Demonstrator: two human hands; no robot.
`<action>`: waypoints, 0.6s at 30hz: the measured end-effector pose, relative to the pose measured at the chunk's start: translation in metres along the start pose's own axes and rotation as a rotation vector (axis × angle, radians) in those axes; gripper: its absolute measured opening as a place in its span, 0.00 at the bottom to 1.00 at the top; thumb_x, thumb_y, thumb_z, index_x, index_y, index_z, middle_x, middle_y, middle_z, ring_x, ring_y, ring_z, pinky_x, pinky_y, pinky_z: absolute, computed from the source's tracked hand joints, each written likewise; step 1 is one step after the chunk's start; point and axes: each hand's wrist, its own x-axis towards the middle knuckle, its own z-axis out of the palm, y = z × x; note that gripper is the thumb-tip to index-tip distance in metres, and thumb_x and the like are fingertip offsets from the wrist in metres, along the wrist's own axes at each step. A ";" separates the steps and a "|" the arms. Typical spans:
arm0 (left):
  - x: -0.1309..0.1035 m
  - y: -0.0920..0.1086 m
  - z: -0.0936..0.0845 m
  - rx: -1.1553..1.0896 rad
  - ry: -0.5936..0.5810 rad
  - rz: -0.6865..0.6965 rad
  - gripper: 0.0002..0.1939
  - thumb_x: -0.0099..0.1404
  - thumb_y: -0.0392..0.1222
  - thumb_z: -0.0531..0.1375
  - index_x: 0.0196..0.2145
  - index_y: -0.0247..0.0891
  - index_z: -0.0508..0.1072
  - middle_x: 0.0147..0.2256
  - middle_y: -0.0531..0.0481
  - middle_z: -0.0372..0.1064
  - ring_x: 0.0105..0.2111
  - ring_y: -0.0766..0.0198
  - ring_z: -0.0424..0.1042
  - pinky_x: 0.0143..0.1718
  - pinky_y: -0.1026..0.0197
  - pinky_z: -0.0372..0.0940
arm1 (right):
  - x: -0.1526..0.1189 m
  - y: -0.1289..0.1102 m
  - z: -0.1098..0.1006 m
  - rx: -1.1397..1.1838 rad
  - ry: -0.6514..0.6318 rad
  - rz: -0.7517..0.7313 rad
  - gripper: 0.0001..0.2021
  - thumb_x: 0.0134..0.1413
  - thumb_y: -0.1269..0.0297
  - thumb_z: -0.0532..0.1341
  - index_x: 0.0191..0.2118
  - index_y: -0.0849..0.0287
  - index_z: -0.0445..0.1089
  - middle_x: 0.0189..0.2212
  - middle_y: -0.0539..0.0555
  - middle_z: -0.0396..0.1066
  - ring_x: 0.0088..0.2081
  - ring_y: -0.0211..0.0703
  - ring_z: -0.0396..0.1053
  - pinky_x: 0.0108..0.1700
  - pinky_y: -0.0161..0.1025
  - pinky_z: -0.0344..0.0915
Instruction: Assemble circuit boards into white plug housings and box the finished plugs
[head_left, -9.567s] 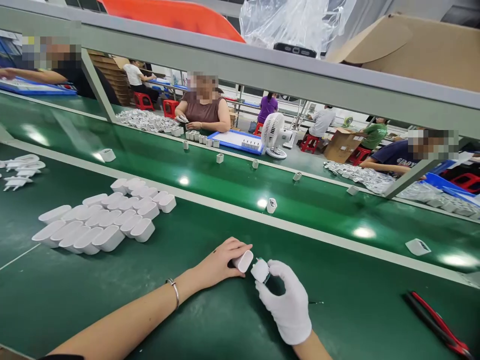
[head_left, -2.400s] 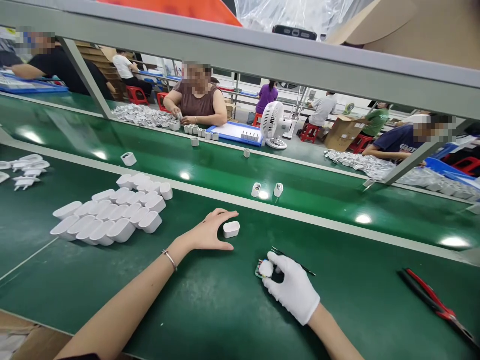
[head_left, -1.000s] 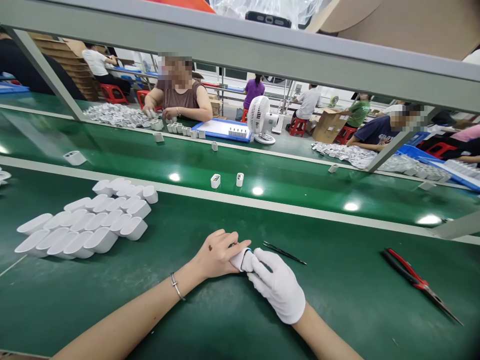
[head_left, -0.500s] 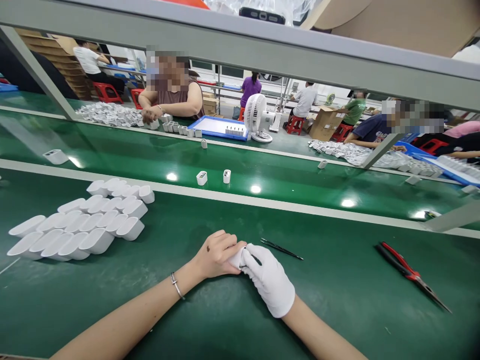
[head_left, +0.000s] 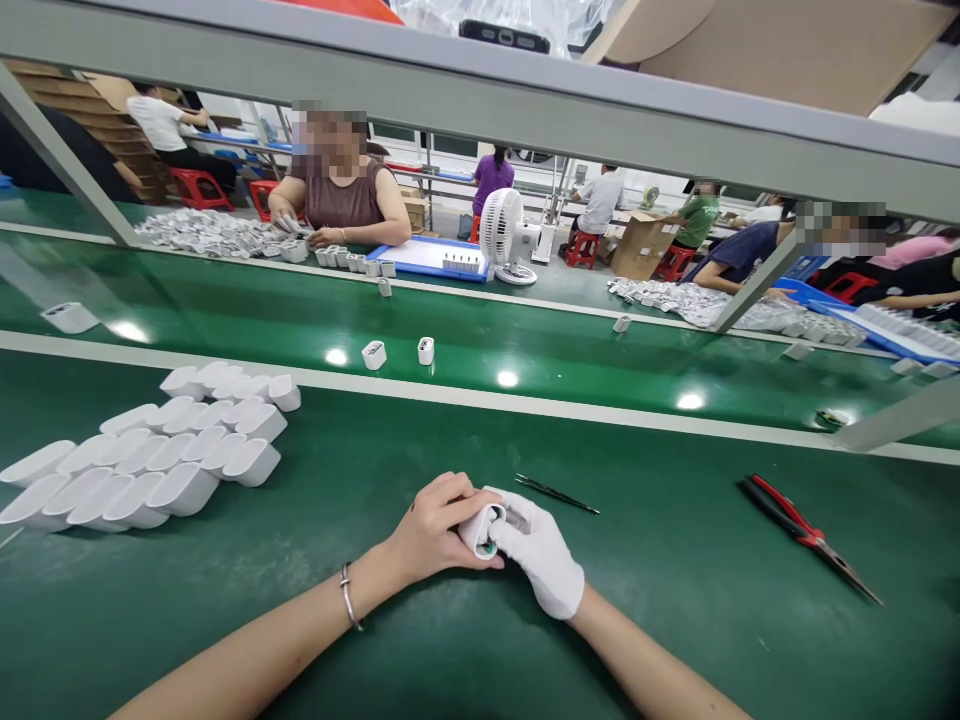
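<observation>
My bare left hand (head_left: 433, 522) is wrapped around a white oval plastic housing (head_left: 471, 532), its open end tilted toward my right hand. Something green, like part of a circuit board, shows inside the opening. On my right hand (head_left: 544, 560) is a white glove; its fingers are closed at the housing's rim, with one fingertip reaching into the opening. Whether those fingers also pinch a small part inside is hidden. Just beyond the gloved hand, black tweezers (head_left: 557, 494) lie on the green tabletop. Red-and-black long-nose pliers (head_left: 810, 538) rest farther right.
Rows of white housings (head_left: 184, 488) stand at the left. Beyond a pale strip, a green belt (head_left: 600, 375) carries a few housings (head_left: 374, 354). A metal shelf frame (head_left: 420, 85) crosses above. Across the belt are a white fan (head_left: 501, 228) and co-workers at piles of parts.
The housing has turned so its open end and green inside now show. My right fingers have shifted into the opening. The camera view has moved slightly; the co-worker's hands opposite have separated.
</observation>
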 end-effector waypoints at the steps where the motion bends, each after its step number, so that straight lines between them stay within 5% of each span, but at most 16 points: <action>1: 0.000 0.000 0.001 -0.054 -0.030 -0.037 0.27 0.50 0.55 0.66 0.43 0.36 0.72 0.28 0.49 0.63 0.27 0.64 0.62 0.28 0.62 0.61 | -0.001 -0.001 -0.002 -0.062 0.009 -0.005 0.27 0.47 0.48 0.62 0.50 0.59 0.65 0.44 0.57 0.72 0.44 0.50 0.71 0.48 0.47 0.67; 6: 0.002 -0.010 0.003 -0.125 -0.231 -0.293 0.28 0.50 0.50 0.68 0.49 0.43 0.70 0.37 0.48 0.70 0.38 0.59 0.65 0.42 0.55 0.62 | 0.001 -0.010 -0.037 -0.866 0.228 -0.233 0.16 0.54 0.58 0.58 0.47 0.58 0.70 0.47 0.59 0.69 0.51 0.53 0.64 0.54 0.54 0.59; 9: 0.003 -0.018 0.003 -0.122 -0.303 -0.462 0.22 0.52 0.43 0.67 0.46 0.46 0.72 0.39 0.51 0.73 0.40 0.58 0.66 0.44 0.54 0.61 | 0.007 -0.009 -0.070 -1.266 0.355 -0.123 0.14 0.48 0.60 0.62 0.42 0.55 0.73 0.50 0.60 0.66 0.55 0.61 0.58 0.53 0.61 0.56; 13: 0.005 -0.023 0.001 -0.201 -0.331 -0.578 0.18 0.51 0.38 0.67 0.42 0.45 0.75 0.37 0.52 0.73 0.39 0.59 0.66 0.42 0.57 0.61 | 0.012 -0.001 -0.091 -1.274 0.303 0.003 0.09 0.53 0.62 0.57 0.34 0.52 0.75 0.47 0.55 0.69 0.46 0.53 0.67 0.43 0.50 0.66; 18: 0.007 -0.018 -0.002 -0.231 -0.389 -0.628 0.17 0.53 0.37 0.63 0.43 0.47 0.75 0.33 0.54 0.72 0.38 0.60 0.65 0.44 0.60 0.57 | 0.009 -0.003 -0.075 -1.216 0.223 -0.396 0.13 0.57 0.71 0.50 0.42 0.52 0.70 0.32 0.49 0.73 0.34 0.38 0.70 0.51 0.45 0.58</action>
